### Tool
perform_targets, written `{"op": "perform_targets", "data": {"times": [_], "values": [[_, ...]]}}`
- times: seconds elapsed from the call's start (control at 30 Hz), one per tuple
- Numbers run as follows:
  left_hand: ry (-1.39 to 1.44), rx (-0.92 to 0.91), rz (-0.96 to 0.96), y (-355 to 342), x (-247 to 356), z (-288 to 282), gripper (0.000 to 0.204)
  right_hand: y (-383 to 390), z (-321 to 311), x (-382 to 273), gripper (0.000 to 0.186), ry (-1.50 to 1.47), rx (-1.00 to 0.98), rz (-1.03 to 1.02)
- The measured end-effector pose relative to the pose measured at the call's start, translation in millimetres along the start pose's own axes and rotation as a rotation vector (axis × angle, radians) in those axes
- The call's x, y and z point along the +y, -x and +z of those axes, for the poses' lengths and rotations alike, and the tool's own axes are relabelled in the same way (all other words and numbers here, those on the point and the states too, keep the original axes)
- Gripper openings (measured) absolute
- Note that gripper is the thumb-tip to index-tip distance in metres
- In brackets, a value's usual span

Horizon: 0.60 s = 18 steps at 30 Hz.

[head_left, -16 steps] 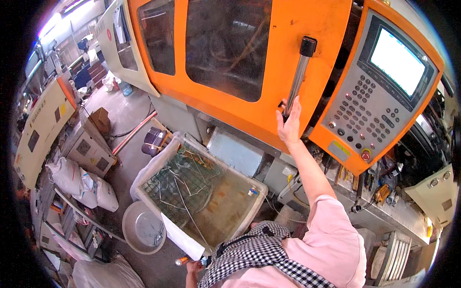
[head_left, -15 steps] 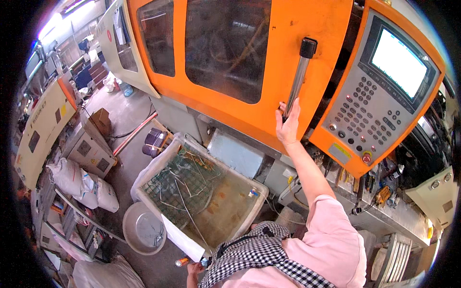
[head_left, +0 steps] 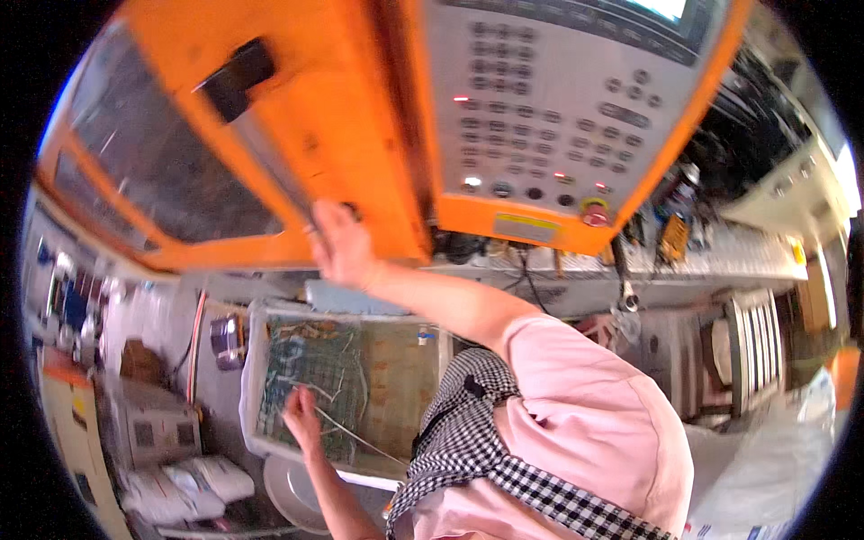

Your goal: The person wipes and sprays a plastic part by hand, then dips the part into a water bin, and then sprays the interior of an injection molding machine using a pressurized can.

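My right hand (head_left: 344, 245) is against the lower end of the dark bar handle (head_left: 270, 157) on the orange machine door (head_left: 315, 135). Its fingers look stretched out along the bar rather than wrapped round it, though motion blurs them. My left hand (head_left: 302, 419) is raised over the left part of a whitish bin (head_left: 256, 396) of murky water. Its fingers are curled in; whatever they hold, if anything, is hidden. In the bin lie a green mesh (head_left: 310, 355) and thin pale strips.
Right of the door is a grey control panel (head_left: 540, 135) with buttons and a red knob (head_left: 594, 213). Tools lie on a metal ledge (head_left: 720, 256) beyond it. A round basin (head_left: 286, 490) and white sacks (head_left: 193, 486) are at lower left; a slatted stool (head_left: 756, 346) stands right.
My view has swung to the right, bringing the control panel nearer the middle. My right hand stays at the handle. My left hand has risen from beside the bin to above it.
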<state>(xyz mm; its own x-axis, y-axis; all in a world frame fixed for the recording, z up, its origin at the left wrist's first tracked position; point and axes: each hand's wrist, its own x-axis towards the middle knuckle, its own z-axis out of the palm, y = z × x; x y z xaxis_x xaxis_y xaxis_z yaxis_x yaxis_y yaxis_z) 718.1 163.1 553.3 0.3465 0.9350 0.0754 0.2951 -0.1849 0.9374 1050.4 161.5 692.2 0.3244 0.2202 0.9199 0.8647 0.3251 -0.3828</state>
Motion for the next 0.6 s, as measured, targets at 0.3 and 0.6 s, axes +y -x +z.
{"op": "perform_targets", "data": {"times": [0.3,0.6], "values": [[-0.105,0.180,0.664,-111.5,276.5,178.1,0.040,-6.2,-34.9,0.3,0.063,-0.244,-0.176,-0.020],[0.103,0.406,0.497,-113.2,299.6,212.6,0.025,43.5,-132.1,6.0,0.070,-0.074,-0.491,0.224]]}}
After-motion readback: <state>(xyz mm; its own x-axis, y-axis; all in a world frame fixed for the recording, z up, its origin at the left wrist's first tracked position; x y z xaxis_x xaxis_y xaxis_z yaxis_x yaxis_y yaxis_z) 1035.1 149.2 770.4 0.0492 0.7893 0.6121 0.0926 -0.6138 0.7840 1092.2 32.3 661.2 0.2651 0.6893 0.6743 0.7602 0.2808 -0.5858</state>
